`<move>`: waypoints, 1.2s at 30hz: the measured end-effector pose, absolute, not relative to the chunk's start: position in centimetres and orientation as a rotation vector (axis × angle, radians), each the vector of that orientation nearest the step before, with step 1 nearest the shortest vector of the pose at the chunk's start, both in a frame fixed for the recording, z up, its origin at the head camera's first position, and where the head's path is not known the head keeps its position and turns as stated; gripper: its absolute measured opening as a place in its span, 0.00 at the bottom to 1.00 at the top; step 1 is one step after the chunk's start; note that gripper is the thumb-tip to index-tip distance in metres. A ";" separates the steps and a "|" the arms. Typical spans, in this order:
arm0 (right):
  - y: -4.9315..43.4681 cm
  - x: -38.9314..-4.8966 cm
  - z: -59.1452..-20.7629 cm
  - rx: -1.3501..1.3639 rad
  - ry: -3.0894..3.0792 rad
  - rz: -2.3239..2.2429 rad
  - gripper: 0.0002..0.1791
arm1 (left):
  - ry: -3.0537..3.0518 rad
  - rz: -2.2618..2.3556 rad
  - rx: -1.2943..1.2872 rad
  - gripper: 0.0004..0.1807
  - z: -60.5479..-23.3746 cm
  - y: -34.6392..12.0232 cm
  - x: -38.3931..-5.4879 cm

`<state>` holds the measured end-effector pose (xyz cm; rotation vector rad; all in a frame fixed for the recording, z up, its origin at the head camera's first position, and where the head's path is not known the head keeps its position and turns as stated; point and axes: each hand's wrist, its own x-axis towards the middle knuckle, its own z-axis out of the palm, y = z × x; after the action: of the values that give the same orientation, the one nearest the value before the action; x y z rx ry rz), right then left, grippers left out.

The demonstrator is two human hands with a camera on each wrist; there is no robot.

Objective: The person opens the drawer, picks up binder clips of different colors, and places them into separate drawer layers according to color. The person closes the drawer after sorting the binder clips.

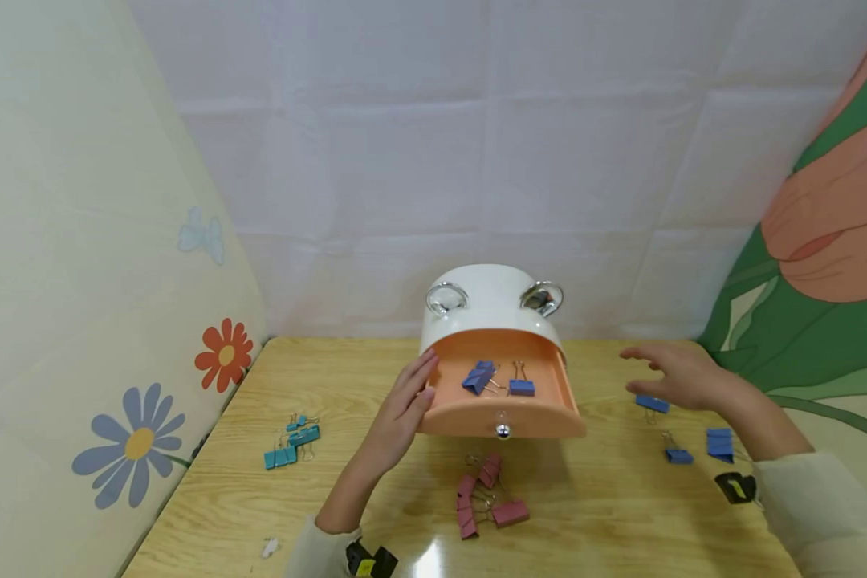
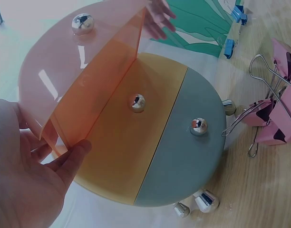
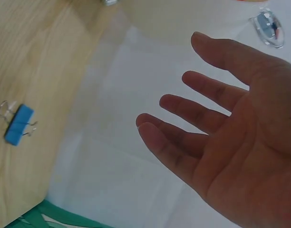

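A white rounded desktop organizer (image 1: 493, 299) with silver rings on top has its orange drawer (image 1: 470, 419) pulled out. Inside the drawer lie blue binder clips (image 1: 522, 388). At the drawer's left side, my left hand (image 1: 397, 417) holds its edge; the left wrist view shows fingertips (image 2: 81, 147) against the drawer's underside. Off to the right, my right hand (image 1: 682, 377) hovers with fingers spread and holds nothing, its palm showing in the right wrist view. A blue binder clip (image 1: 653, 404) lies just below it in the head view, with two more blue clips (image 1: 720, 445) nearer the sleeve.
Pink binder clips (image 1: 510, 514) lie on the wooden table (image 1: 592, 522) in front of the organizer. Teal binder clips (image 1: 281, 457) are grouped at the left, with a small white scrap (image 1: 270, 547) nearer. Below the open drawer are a yellow drawer (image 2: 150, 90) and a grey-blue drawer (image 2: 188, 156), both closed.
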<state>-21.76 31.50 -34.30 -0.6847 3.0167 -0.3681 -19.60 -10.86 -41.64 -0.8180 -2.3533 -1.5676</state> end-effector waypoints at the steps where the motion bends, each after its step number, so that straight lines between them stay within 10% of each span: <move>1: 31.7 -21.8 -34.6 -0.665 3.006 -0.384 0.30 | -2.356 -1.570 -0.817 0.26 -41.6 -10.9 -19.6; 36: 35.4 -25.0 -43.1 -0.333 2.860 -0.462 0.35 | -2.368 -1.588 -0.795 0.26 -41.7 -10.7 -19.5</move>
<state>-25.00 35.38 -43.12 -0.3325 2.8603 -0.4618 -19.48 -10.75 -41.67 -0.7947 -2.3682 -1.5884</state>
